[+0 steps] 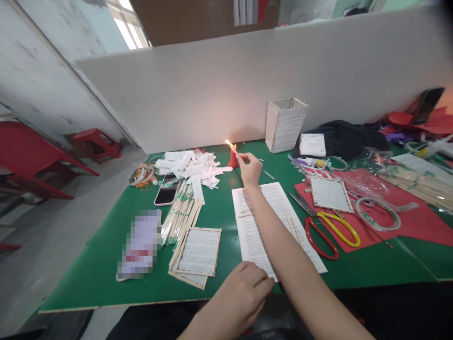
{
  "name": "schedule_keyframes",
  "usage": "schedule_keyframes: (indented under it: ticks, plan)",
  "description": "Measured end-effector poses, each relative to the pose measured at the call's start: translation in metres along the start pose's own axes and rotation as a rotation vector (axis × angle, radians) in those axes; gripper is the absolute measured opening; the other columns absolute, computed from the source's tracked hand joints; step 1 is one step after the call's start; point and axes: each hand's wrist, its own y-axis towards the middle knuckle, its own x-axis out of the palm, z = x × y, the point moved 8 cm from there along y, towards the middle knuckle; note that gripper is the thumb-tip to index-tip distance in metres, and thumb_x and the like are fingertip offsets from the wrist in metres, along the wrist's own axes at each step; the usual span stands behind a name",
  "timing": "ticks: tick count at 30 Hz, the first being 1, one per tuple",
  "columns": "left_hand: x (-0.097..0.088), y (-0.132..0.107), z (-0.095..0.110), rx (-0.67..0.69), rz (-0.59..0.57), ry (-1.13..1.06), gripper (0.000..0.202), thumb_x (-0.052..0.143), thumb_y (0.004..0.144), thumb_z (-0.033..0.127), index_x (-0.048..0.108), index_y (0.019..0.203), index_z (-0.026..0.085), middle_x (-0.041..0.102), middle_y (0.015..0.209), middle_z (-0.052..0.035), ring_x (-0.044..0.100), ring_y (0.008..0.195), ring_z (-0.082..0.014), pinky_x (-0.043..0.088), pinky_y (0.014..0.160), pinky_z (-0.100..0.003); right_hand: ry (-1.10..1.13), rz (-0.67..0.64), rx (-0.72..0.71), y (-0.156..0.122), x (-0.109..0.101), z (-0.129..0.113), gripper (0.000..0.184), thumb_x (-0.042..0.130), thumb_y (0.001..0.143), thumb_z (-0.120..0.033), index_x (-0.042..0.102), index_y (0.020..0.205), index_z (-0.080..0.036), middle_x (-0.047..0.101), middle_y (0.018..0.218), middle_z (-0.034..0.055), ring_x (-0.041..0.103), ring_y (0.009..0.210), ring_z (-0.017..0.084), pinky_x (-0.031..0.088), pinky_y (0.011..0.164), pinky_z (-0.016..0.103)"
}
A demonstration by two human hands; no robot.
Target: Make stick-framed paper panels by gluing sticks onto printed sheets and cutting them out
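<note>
Slim pale stick (235, 152) tilts by a waxy red candle (233, 159), right hand (250, 168) pinching it, left hand (245, 289) curled, grip unclear.

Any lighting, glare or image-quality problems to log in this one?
Head view: the window is washed nearly white; head view: the flame by the red candle casts a faint warm glow on the white panel; head view: pixelation masks much of the lavender item; head view: the top right corner is dark.
</note>
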Motion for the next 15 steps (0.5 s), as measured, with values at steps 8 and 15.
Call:
schedule_keyframes:
  ticks: [8, 15]
  plan:
    - [0.0014, 0.0001, -0.0002, 0.010, 0.009, 0.016, 0.022, 0.042, 0.097, 0.009, 0.056, 0.110, 0.018, 0.065, 0.096, -0.0066, 0.058, 0.088, -0.0209, 0.050, 0.086, -0.032, 0.006, 0.002, 0.002, -0.0004, -0.0008, 0.0001, 0.013, 0.064, 0.085, -0.028, 0.070, 0.076, -0.022, 0.076, 0.079, 0.0038, 0.070, 0.075, 0.021, 0.052, 0.075, 0.034]
    - [0.0007, 0.0000, -0.0003, 0.010, 0.009, 0.021, 0.022, 0.042, 0.096, 0.008, 0.056, 0.111, 0.017, 0.064, 0.096, -0.0066, 0.058, 0.089, -0.0208, 0.049, 0.087, -0.032, 0.013, 0.011, -0.002, -0.0003, -0.0017, -0.0005, 0.012, 0.064, 0.084, -0.028, 0.070, 0.075, -0.021, 0.076, 0.079, 0.0042, 0.069, 0.074, 0.021, 0.051, 0.075, 0.034]
